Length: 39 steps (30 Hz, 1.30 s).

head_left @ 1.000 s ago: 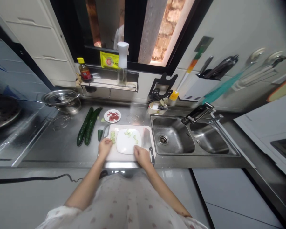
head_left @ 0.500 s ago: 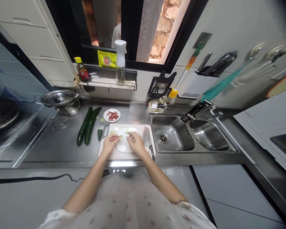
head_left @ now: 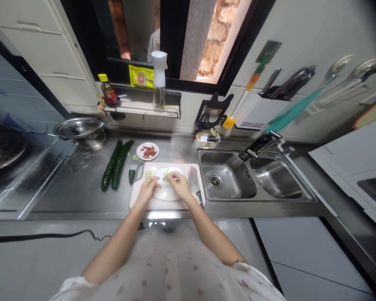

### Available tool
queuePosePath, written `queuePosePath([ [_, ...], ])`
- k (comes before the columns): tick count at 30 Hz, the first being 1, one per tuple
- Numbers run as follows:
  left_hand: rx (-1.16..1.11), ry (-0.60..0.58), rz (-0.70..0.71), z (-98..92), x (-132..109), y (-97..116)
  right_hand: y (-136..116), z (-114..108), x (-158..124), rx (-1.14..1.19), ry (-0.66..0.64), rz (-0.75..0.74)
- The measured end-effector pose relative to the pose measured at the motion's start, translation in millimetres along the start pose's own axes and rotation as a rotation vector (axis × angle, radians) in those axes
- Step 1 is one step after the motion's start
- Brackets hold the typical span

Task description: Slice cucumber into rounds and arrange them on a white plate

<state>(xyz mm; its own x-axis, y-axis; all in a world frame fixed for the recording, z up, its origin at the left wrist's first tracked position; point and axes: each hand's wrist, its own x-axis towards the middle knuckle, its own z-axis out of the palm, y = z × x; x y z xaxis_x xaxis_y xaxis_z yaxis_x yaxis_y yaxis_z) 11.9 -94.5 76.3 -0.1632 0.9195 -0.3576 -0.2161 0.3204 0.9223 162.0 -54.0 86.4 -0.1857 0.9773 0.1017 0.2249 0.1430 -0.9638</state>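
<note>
My right hand (head_left: 179,184) is closed in a pinch on a thin cucumber slice (head_left: 166,178) above the white plate (head_left: 166,195). At the plate's left edge is my left hand (head_left: 148,189), its fingers bent and apart with no slice visible in them. More pale green slices lie at the far side of the plate, partly hidden by my right hand. Plate and hands are over a white cutting board (head_left: 137,200). On the board's right side rests a knife (head_left: 200,198), its blade pointing away from me. A few slices (head_left: 148,173) sit on the board behind my left hand.
Two whole cucumbers (head_left: 115,165) and a cucumber end piece (head_left: 131,176) lie left of the board. Behind it is a small dish of chopped red pieces (head_left: 148,151). A double sink (head_left: 228,175) adjoins on the right; a lidded steel pot (head_left: 87,133) stands back left.
The cucumber slice that was at my left fingertips is now in my right fingers, slightly to the right. My left fingers have loosened and drawn slightly back toward me.
</note>
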Motion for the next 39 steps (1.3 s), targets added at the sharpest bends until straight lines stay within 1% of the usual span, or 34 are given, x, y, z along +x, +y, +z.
queuePosePath([
  [3,-0.184,-0.128,-0.233,3.8,-0.9,-0.4,-4.9,-1.9,-0.7,0.015,-0.002,-0.038],
  [5,-0.305,-0.209,-0.352,7.4,-0.6,1.9,-7.0,-2.8,-2.0,0.012,-0.018,-0.064],
  [6,-0.353,-0.244,-0.388,9.1,-0.1,3.7,-7.6,-3.2,-2.7,0.007,-0.028,-0.075],
  [8,-0.419,-0.287,-0.411,11.3,1.1,7.8,-8.4,-4.2,-3.8,-0.008,-0.039,-0.095],
  [11,-0.447,-0.296,-0.362,11.2,2.9,12.2,-8.2,-6.3,-4.9,-0.031,-0.039,-0.118],
  [14,-0.426,-0.268,-0.304,7.5,4.0,13.0,-6.9,-8.9,-6.2,-0.064,-0.029,-0.118],
  [17,-0.38,-0.241,-0.264,3.8,3.7,13.8,-5.0,-10.8,-7.4,-0.079,-0.026,-0.113],
  [20,-0.297,-0.238,-0.214,3.0,1.5,18.0,-3.7,-11.6,-8.0,-0.08,-0.045,-0.113],
  [22,-0.222,-0.224,-0.176,4.2,-0.7,22.1,-3.4,-11.4,-7.8,-0.083,-0.055,-0.107],
  [25,-0.119,-0.165,-0.093,7.5,-4.3,27.5,-3.7,-10.4,-7.3,-0.077,-0.057,-0.072],
  [29,-0.058,-0.109,0.065,11.6,-8.2,31.5,-4.9,-9.1,-6.2,-0.024,-0.061,-0.03],
  [32,-0.019,-0.08,0.153,14.0,-10.1,33.0,-5.3,-8.5,-5.1,0.018,-0.065,-0.013],
  [36,0.025,-0.063,0.201,16.6,-10.5,32.5,-4.1,-8.0,-4.3,0.057,-0.07,0.015],
  [39,0.032,-0.056,0.227,18.5,-9.3,29.4,-3.3,-7.4,-4.9,0.103,-0.077,0.062],
])
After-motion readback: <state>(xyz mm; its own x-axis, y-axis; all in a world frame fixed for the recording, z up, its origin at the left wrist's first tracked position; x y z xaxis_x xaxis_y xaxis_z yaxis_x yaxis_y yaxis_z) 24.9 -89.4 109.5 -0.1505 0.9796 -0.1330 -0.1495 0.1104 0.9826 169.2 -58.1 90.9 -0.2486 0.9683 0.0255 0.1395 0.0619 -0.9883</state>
